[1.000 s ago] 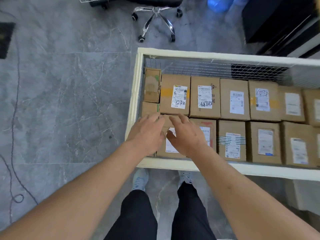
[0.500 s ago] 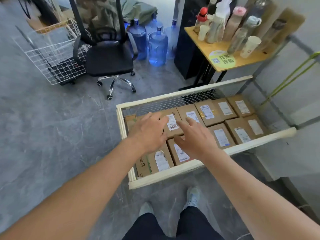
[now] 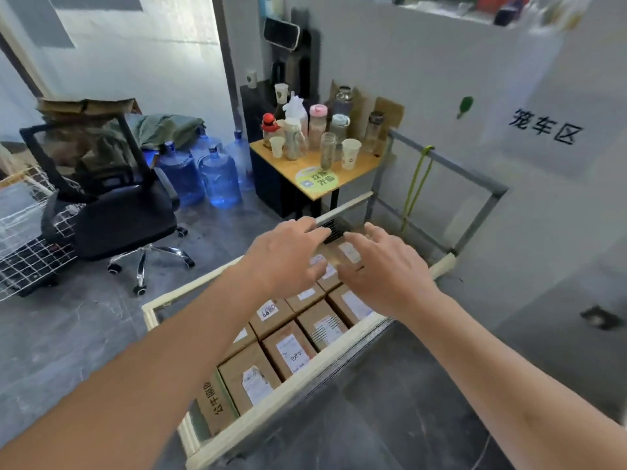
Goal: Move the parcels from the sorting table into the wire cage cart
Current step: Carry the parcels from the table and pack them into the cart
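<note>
The wire cage cart (image 3: 295, 378) with a cream padded rim stands low in front of me, packed with several brown cardboard parcels (image 3: 288, 351) bearing white labels. My left hand (image 3: 288, 252) and my right hand (image 3: 383, 266) hover side by side above the far parcels, fingers spread and relaxed, holding nothing. Both forearms cross the cart and hide some of its parcels. The sorting table is out of view.
A black office chair (image 3: 118, 212) and a white wire basket (image 3: 23, 232) stand at the left. Blue water jugs (image 3: 217, 178) sit behind them. A small wooden table (image 3: 322, 174) with bottles and cups is beyond the cart. A grey metal frame (image 3: 475, 184) flanks the right wall.
The view has swung up and right, from looking straight down into the cart to facing the room. Both hands have lifted off the near parcels and now hover over the far ones.
</note>
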Demonstrator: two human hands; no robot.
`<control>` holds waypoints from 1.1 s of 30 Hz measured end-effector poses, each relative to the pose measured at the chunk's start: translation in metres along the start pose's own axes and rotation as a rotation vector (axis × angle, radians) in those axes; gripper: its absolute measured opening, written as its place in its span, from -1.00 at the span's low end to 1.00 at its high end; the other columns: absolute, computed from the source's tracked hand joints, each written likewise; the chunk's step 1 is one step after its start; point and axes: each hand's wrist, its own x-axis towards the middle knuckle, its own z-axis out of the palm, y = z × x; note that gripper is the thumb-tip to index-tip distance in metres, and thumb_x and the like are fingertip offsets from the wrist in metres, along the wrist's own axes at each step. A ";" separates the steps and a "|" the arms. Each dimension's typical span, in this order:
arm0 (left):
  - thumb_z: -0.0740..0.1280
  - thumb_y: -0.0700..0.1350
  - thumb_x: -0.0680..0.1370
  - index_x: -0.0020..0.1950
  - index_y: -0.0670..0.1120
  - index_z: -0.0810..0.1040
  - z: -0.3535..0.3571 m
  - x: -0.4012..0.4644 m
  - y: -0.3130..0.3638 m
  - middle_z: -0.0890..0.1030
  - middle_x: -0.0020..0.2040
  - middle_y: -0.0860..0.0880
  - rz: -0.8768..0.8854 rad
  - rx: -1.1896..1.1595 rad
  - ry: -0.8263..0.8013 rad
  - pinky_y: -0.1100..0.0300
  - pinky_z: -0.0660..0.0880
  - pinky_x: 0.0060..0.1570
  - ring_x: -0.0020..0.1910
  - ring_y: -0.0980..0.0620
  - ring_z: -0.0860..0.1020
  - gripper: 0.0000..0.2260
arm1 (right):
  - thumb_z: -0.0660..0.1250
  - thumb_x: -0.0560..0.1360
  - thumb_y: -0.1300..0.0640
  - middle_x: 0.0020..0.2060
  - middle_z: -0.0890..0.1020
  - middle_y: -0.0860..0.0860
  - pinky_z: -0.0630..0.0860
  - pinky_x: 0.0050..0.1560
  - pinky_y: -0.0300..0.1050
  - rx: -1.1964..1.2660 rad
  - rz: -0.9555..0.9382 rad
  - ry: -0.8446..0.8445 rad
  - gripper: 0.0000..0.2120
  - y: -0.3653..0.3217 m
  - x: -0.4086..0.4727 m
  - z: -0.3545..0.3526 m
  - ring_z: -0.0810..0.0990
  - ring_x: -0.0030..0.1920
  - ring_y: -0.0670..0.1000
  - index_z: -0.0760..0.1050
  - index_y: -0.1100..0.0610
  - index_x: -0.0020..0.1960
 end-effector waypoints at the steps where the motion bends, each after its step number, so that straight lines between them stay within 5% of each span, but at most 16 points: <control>1: 0.26 0.18 0.65 0.62 0.09 0.26 -0.003 0.012 0.013 0.32 0.53 0.06 0.027 -0.001 0.010 -0.04 0.50 0.31 0.47 -0.02 0.36 -0.45 | 0.16 0.64 -0.28 0.62 0.23 0.09 0.37 0.41 0.09 -0.002 0.023 0.018 -0.38 0.013 -0.003 -0.009 0.31 0.55 0.16 0.22 -0.08 0.63; 19: 0.27 0.19 0.64 0.64 0.13 0.19 -0.023 0.238 0.194 0.21 0.63 0.04 0.638 -0.090 -0.042 -0.07 0.35 0.46 0.61 -0.02 0.16 -0.41 | 0.13 0.65 -0.28 0.63 0.19 0.12 0.31 0.50 0.06 0.015 0.603 0.157 -0.38 0.196 -0.017 -0.087 0.27 0.58 0.14 0.19 -0.07 0.64; 33: 0.27 0.15 0.66 0.63 0.07 0.26 -0.017 0.347 0.398 0.29 0.58 0.04 1.143 -0.126 -0.098 0.02 0.29 0.48 0.54 -0.05 0.29 -0.45 | 0.21 0.62 -0.24 0.54 0.33 0.05 0.41 0.39 0.09 0.043 1.115 0.332 -0.43 0.331 -0.073 -0.131 0.38 0.48 0.15 0.28 -0.08 0.58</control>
